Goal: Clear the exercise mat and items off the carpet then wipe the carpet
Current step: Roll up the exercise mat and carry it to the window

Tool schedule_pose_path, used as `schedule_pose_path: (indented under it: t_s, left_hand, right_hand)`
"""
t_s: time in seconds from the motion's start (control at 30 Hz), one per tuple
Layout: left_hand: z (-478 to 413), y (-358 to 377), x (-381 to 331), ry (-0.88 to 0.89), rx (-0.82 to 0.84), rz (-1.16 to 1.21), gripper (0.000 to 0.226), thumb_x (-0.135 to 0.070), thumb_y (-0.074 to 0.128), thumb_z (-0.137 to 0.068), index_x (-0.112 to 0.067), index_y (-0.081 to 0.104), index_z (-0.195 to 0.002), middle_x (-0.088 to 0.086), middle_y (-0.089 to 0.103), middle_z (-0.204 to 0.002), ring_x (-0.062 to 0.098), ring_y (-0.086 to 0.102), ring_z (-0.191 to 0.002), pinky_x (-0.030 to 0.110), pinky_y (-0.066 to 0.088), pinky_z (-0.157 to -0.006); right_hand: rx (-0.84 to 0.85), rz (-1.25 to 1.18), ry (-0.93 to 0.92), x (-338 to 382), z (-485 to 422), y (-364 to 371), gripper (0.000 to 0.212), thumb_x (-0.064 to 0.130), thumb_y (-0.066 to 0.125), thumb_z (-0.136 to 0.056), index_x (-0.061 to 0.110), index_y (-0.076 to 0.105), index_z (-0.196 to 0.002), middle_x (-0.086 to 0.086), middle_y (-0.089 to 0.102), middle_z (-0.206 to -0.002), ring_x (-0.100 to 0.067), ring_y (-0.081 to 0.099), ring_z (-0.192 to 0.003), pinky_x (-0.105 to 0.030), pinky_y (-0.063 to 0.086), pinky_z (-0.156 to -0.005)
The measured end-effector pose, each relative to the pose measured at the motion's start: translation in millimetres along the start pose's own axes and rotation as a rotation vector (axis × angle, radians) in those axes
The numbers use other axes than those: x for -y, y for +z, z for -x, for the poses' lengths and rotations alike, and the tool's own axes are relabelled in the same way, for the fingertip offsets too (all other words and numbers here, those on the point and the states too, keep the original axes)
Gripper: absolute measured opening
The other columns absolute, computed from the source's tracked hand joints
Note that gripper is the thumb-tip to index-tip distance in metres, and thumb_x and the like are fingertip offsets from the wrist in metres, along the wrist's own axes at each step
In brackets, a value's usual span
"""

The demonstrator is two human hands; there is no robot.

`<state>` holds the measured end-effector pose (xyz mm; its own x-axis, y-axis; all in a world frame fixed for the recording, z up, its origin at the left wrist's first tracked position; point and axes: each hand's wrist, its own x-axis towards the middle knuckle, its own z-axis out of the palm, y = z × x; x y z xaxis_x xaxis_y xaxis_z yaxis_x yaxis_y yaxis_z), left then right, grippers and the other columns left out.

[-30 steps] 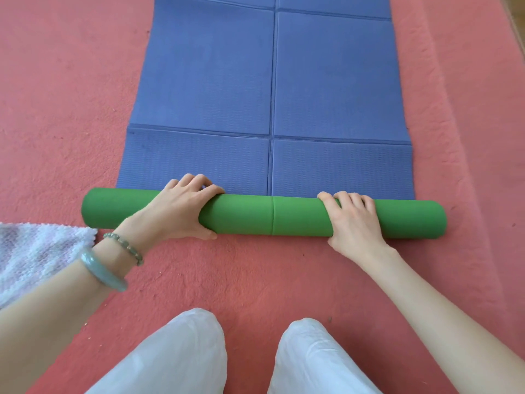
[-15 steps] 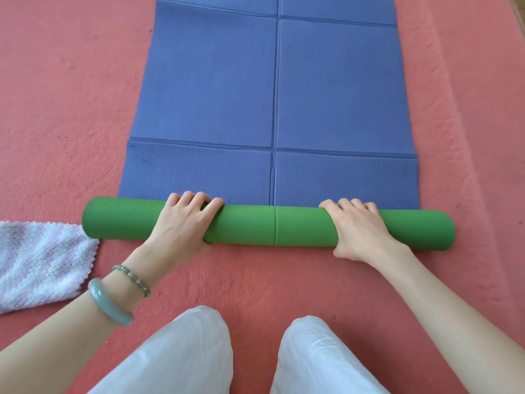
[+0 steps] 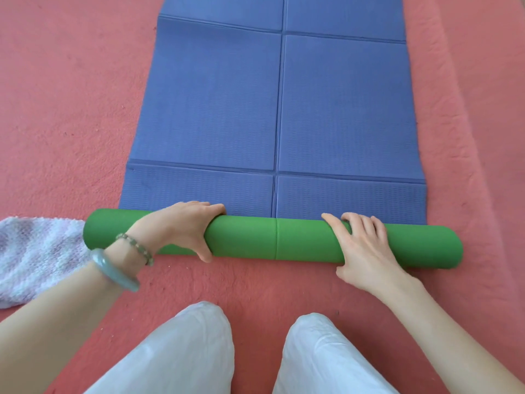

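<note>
An exercise mat (image 3: 278, 109) lies on the red carpet (image 3: 71, 109), blue side up, creased into panels. Its near end is rolled into a green tube (image 3: 272, 238) lying crosswise in front of my knees. My left hand (image 3: 181, 226) grips the roll left of its middle, fingers over the top and thumb on the near side. My right hand (image 3: 360, 243) rests on the roll's right part, palm down, fingers spread over the top. A white fluffy cloth (image 3: 34, 251) lies on the carpet at the roll's left end.
My knees in white trousers (image 3: 184, 354) are at the bottom edge, close behind the roll. A ridge in the carpet (image 3: 466, 137) runs along the mat's right side. Bare carpet stretches to the left of the mat.
The green roll has advanced away from me over the blue mat and grown slightly thicker. Both hands have shifted their hold on it; the right fingers are now spread wider.
</note>
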<state>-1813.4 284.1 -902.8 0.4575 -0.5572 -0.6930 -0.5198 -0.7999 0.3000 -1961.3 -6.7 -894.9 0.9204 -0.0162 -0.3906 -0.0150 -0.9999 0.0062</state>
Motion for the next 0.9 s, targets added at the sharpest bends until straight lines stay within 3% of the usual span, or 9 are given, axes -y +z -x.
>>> schedule_pose_path:
  t_s: [0.1,0.2,0.3,0.43,0.5,0.63,0.73,0.8,0.9]
  left_hand:
    - [-4,-5,2,-0.009,0.066,0.02,0.076,-0.053,0.077,-0.048,-0.037,0.038,-0.111,-0.011,0.044,-0.103,0.013,0.044,-0.098,0.033,0.042,-0.088]
    - [7,6,0,0.024,-0.173,-0.128,0.085,-0.056,0.076,-0.047,-0.033,0.037,-0.119,-0.008,0.04,-0.109,0.016,0.042,-0.101,0.03,0.038,-0.087]
    - [21,32,-1,0.129,-0.558,-0.276,0.101,-0.053,0.085,-0.04,-0.021,0.043,-0.125,0.002,0.054,-0.111,0.026,0.055,-0.095,0.036,0.041,-0.082]
    - [26,61,-12,0.042,-0.771,-0.347,0.112,-0.046,0.089,-0.046,-0.009,0.04,-0.139,0.017,0.054,-0.128,0.036,0.053,-0.116,0.047,0.03,-0.104]
    - [19,60,-11,0.005,-0.785,-0.355,0.109,-0.044,0.09,-0.047,-0.011,0.04,-0.138,0.017,0.056,-0.124,0.036,0.054,-0.112,0.047,0.031,-0.103]
    - [5,42,-6,-0.003,-0.774,-0.352,0.097,-0.024,0.089,-0.039,-0.015,0.047,-0.126,0.01,0.061,-0.109,0.033,0.058,-0.092,0.044,0.039,-0.084]
    - [-3,24,-2,-0.004,-0.696,-0.331,0.091,-0.034,0.086,-0.035,-0.022,0.049,-0.117,0.004,0.062,-0.095,0.031,0.059,-0.081,0.04,0.044,-0.071]
    - [-6,7,-1,-0.013,-0.542,-0.327,0.089,-0.045,0.082,-0.042,-0.027,0.045,-0.12,-0.001,0.059,-0.097,0.027,0.057,-0.086,0.037,0.042,-0.073]
    - [-14,-10,3,-0.022,-0.36,-0.239,0.087,-0.055,0.075,-0.05,-0.032,0.038,-0.126,-0.006,0.054,-0.104,0.021,0.052,-0.097,0.034,0.037,-0.079]
  right_hand:
    - [-0.181,0.023,-0.005,-1,3,17,0.109,0.009,0.085,-0.03,0.017,0.046,-0.131,-0.015,0.057,-0.112,-0.035,0.056,-0.102,-0.049,0.026,-0.099]
    - [-0.189,0.052,-0.006,-2,-3,17,0.102,0.008,0.084,-0.03,0.019,0.047,-0.125,-0.01,0.058,-0.105,-0.033,0.058,-0.092,-0.048,0.039,-0.089]
    - [-0.023,0.075,-0.011,-3,-18,-1,0.093,0.016,0.08,-0.049,0.027,0.039,-0.132,-0.003,0.052,-0.116,-0.029,0.051,-0.102,-0.044,0.036,-0.093]
    - [0.251,-0.012,-0.024,-11,-40,-22,0.091,0.029,0.074,-0.062,0.035,0.022,-0.136,0.002,0.041,-0.124,-0.023,0.039,-0.115,-0.039,0.03,-0.097]
    - [0.322,-0.032,-0.033,-12,-50,-31,0.092,0.033,0.076,-0.061,0.034,0.023,-0.136,0.001,0.043,-0.122,-0.023,0.04,-0.114,-0.04,0.031,-0.096]
    - [0.4,-0.056,-0.011,-15,-59,-40,0.095,0.033,0.075,-0.062,0.034,0.02,-0.14,-0.001,0.041,-0.125,-0.024,0.037,-0.118,-0.04,0.028,-0.1]
    - [0.271,-0.034,0.02,-16,-47,-33,0.103,0.028,0.072,-0.065,0.033,0.008,-0.145,-0.002,0.032,-0.137,-0.024,0.03,-0.128,-0.041,0.016,-0.112]
    - [0.122,0.016,0.027,-15,-36,-22,0.107,0.026,0.073,-0.066,0.03,0.004,-0.148,-0.005,0.028,-0.142,-0.025,0.025,-0.135,-0.045,0.009,-0.115]
    - [-0.12,0.079,0.01,-15,-32,-5,0.111,0.018,0.084,-0.051,0.019,0.027,-0.146,-0.014,0.045,-0.132,-0.033,0.042,-0.125,-0.056,0.018,-0.111]
